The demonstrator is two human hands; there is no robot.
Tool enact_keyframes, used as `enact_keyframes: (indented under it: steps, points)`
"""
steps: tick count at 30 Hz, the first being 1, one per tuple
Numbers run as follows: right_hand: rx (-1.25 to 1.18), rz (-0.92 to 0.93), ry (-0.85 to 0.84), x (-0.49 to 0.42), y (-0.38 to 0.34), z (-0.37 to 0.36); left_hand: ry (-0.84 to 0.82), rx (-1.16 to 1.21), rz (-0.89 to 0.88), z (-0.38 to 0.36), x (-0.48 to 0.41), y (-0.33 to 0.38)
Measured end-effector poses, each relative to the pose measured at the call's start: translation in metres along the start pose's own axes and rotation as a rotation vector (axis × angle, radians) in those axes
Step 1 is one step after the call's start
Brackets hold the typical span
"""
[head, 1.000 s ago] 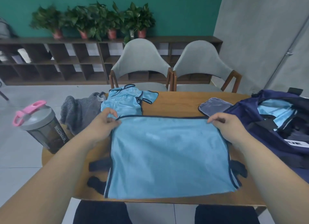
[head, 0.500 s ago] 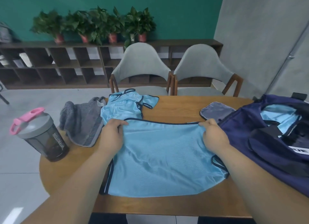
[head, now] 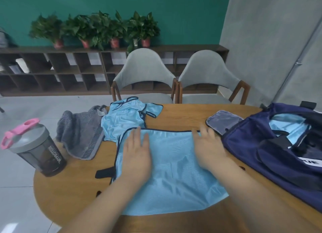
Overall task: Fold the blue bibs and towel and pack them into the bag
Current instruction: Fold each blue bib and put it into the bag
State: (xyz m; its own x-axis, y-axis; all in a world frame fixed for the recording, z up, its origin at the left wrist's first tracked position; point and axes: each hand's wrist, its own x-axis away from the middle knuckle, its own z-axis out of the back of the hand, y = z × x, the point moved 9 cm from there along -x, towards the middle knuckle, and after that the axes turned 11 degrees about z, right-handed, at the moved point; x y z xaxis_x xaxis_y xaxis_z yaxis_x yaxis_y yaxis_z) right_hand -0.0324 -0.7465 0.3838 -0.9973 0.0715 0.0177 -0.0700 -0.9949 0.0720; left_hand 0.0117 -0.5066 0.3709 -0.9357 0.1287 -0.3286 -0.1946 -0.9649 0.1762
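A light blue bib (head: pixel 171 171) with dark trim lies folded flat on the wooden table (head: pixel 73 184) in front of me. My left hand (head: pixel 137 156) presses on its left half with straight fingers. My right hand (head: pixel 209 149) lies flat on its right half, slightly blurred. A second blue bib (head: pixel 125 117) sits crumpled behind it. A grey towel (head: pixel 81 137) is bunched at the left. The navy bag (head: pixel 278 149) stands open at the right, with light blue fabric (head: pixel 287 126) inside.
A grey shaker bottle (head: pixel 36 147) with a pink lid stands near the table's left edge. A grey pouch (head: pixel 223 121) lies beside the bag. Two grey chairs (head: pixel 144 77) stand behind the table, with a shelf and plants beyond.
Both hands let go of the bib's far edge and now lie flat on the cloth. The bib looks narrower than a second ago, its sides folded in.
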Motion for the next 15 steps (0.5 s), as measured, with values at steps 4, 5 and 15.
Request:
enact_keyframes:
  steps: [4,5,15]
  points:
    - [-0.209,0.130,-0.054,0.025,-0.056,-0.041,-0.253,0.035,-0.057,-0.032,0.046,0.030]
    - [-0.217,0.117,-0.061,0.033,-0.057,-0.056,-0.321,-0.016,-0.026,-0.043,0.052,0.021]
    - [-0.251,-0.080,0.096,0.096,0.028,-0.065,-0.388,-0.074,0.063,-0.036,0.051,-0.044]
